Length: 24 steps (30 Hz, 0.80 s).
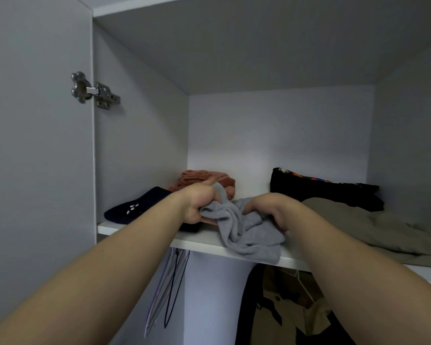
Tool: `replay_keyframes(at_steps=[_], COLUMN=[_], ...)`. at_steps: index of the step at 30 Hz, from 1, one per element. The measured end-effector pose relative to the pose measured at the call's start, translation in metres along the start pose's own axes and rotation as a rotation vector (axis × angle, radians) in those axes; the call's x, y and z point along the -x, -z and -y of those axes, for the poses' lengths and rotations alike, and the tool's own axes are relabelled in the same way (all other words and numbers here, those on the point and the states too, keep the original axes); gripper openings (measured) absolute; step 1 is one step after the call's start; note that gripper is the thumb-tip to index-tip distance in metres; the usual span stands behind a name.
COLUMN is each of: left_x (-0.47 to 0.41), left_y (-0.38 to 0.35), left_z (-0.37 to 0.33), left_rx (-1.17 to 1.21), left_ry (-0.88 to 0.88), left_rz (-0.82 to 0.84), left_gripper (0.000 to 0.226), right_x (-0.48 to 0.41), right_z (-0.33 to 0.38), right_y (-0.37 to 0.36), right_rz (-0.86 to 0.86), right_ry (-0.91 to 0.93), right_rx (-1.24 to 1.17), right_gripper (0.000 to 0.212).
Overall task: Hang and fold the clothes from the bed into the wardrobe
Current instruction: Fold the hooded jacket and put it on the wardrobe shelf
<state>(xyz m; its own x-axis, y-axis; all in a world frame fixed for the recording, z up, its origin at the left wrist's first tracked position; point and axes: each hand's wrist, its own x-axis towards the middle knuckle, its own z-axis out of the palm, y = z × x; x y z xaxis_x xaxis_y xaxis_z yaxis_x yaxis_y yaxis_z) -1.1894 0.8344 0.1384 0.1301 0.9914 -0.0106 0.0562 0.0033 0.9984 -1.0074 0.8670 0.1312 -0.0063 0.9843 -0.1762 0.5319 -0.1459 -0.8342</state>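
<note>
A crumpled light grey garment (249,232) lies on the front of the white wardrobe shelf (199,241), one fold hanging over the edge. My left hand (198,205) grips its left end with curled fingers. My right hand (271,207) grips its right part, fingers buried in the cloth. Both arms reach up and forward to the shelf.
On the shelf sit a dark navy garment with a white print (137,206) at left, a rust-orange garment (204,179) behind, a black patterned item (321,188) and an olive garment (373,225) at right. Below hang empty hangers (169,282) and clothes (296,307). The open door (35,145) is left.
</note>
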Motion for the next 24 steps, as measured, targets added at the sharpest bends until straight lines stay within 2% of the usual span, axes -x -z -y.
replay_keyframes(at_steps=[2, 4, 7, 9, 12, 17, 19, 21, 24], left_x=[-0.002, 0.000, 0.011, 0.014, 0.023, 0.043, 0.050, 0.057, 0.069], left_y=[-0.006, -0.010, -0.010, -0.002, 0.018, 0.046, 0.056, 0.066, 0.084], left_z=[0.001, 0.000, -0.011, -0.020, -0.034, -0.027, -0.013, 0.004, 0.022], left_rx=[-0.001, -0.021, -0.028, -0.021, -0.005, 0.003, 0.011, -0.044, -0.258], left_ry=[-0.062, -0.133, -0.230, -0.281, -0.378, -0.494, -0.460, -0.295, 0.009], left_rz=[0.031, 0.018, -0.045, -0.092, -0.215, -0.479, -0.516, -0.481, -0.431], left_gripper=[0.056, 0.058, 0.049, 0.060, 0.080, 0.089, 0.094, 0.088, 0.039], right_x=[-0.005, -0.006, 0.001, 0.002, -0.004, -0.033, -0.055, -0.083, -0.122], right_z=[0.001, 0.009, 0.036, 0.060, 0.099, 0.154, 0.163, 0.159, 0.143], right_y=[0.002, 0.003, 0.010, 0.013, 0.006, -0.022, -0.043, -0.070, -0.115], right_rz=[-0.092, -0.177, -0.268, -0.314, -0.373, -0.292, -0.219, -0.217, -0.133], right_ry=[0.063, 0.157, 0.299, 0.396, 0.582, 0.753, 0.777, 0.828, 0.840], right_rx=[-0.046, -0.049, 0.074, 0.096, 0.092, 0.082, 0.096, 0.211, 0.628], right_gripper=[0.011, 0.025, 0.030, 0.032, 0.024, 0.032, 0.031, 0.027, 0.025])
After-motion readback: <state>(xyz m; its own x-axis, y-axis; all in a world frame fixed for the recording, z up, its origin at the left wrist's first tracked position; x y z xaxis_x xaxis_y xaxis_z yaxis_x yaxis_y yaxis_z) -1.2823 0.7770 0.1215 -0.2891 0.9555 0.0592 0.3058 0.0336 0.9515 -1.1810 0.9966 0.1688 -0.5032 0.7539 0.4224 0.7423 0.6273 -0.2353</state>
